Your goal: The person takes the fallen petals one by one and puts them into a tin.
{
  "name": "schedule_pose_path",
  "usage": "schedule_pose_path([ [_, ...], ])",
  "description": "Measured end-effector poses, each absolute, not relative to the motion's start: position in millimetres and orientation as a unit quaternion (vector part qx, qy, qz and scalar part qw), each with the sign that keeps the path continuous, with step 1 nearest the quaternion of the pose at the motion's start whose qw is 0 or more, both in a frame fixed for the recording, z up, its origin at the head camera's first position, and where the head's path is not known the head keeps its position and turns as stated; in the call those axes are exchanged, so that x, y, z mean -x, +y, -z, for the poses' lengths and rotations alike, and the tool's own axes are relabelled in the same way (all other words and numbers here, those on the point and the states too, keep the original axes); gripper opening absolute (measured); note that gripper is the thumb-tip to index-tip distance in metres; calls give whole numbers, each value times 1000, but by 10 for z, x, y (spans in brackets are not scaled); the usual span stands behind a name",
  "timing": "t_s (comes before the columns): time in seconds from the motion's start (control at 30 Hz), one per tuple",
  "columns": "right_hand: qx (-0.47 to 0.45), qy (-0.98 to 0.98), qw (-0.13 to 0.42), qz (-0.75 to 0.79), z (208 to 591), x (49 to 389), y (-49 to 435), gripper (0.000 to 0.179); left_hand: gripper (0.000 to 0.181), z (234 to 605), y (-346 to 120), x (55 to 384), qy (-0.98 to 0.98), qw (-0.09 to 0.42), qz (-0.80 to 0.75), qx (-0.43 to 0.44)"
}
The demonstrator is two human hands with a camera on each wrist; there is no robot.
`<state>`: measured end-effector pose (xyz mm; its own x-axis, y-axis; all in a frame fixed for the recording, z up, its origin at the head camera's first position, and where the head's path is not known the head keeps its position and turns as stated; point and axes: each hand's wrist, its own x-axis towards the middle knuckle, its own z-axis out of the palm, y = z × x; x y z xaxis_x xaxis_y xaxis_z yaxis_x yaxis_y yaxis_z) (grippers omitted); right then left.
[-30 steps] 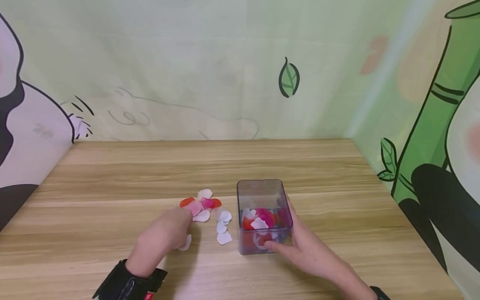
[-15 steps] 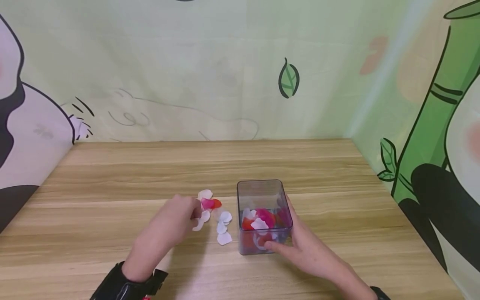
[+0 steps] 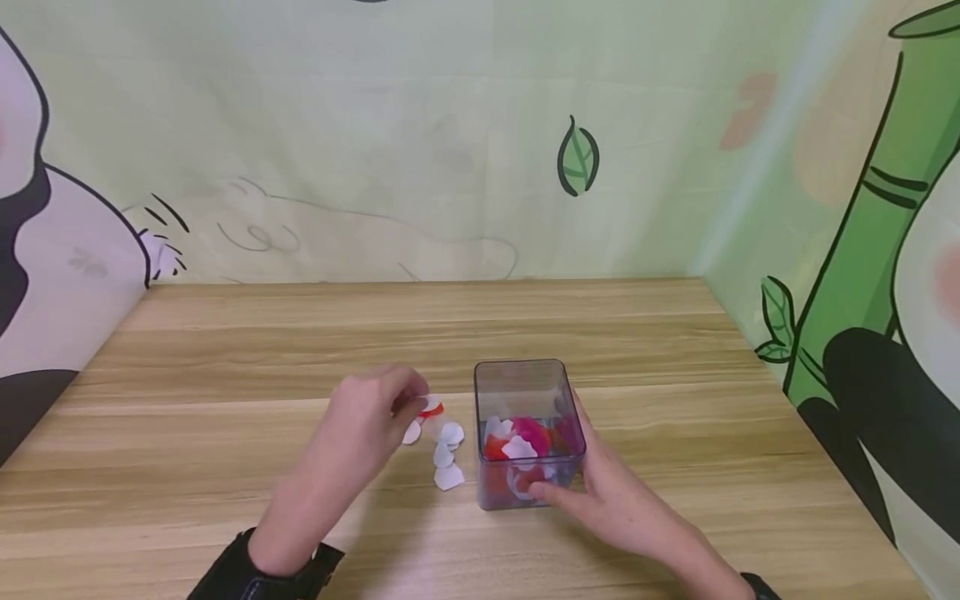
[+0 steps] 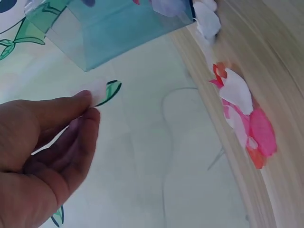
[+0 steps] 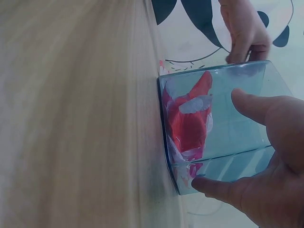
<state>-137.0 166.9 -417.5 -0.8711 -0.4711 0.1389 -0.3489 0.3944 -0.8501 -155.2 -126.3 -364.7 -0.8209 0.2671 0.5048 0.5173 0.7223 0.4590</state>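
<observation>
In the left wrist view, the thumb and a fingertip of my left hand (image 3: 367, 417) pinch a pale petal (image 4: 98, 90) above the table. Below it lies a small cluster of petals, with a pink petal (image 4: 262, 132) and white and red ones overlapping. My right hand (image 3: 611, 496) grips a clear, grey-tinted plastic box (image 3: 517, 387), its thumb on the near side and the other fingers mostly hidden behind the right wall. Red, pink and white petals (image 5: 187, 128) lie at the bottom of the box, which stands upright.
Several white petals (image 3: 448, 477) lie on the wooden table (image 3: 300, 333) between my left hand and the box. A printed backdrop (image 3: 420, 150) with cartoon pandas, bamboo and leaves rises behind the table and along both sides.
My left hand has risen and moved to the right and away, from the left of the loose petals to over them. It now pinches a pale petal. The right hand and box stay put.
</observation>
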Motion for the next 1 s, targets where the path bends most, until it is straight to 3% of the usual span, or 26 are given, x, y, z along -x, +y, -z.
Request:
schedule_pose_path([
  [0.4,241,833,67,493,4175,1372,1667,119,20,3583,-1078,1459,-847,310,337,270],
  [1.0,262,818,61,508,4174,1370,1677,114,25,3642,-798,1388,-826,287,365,320],
])
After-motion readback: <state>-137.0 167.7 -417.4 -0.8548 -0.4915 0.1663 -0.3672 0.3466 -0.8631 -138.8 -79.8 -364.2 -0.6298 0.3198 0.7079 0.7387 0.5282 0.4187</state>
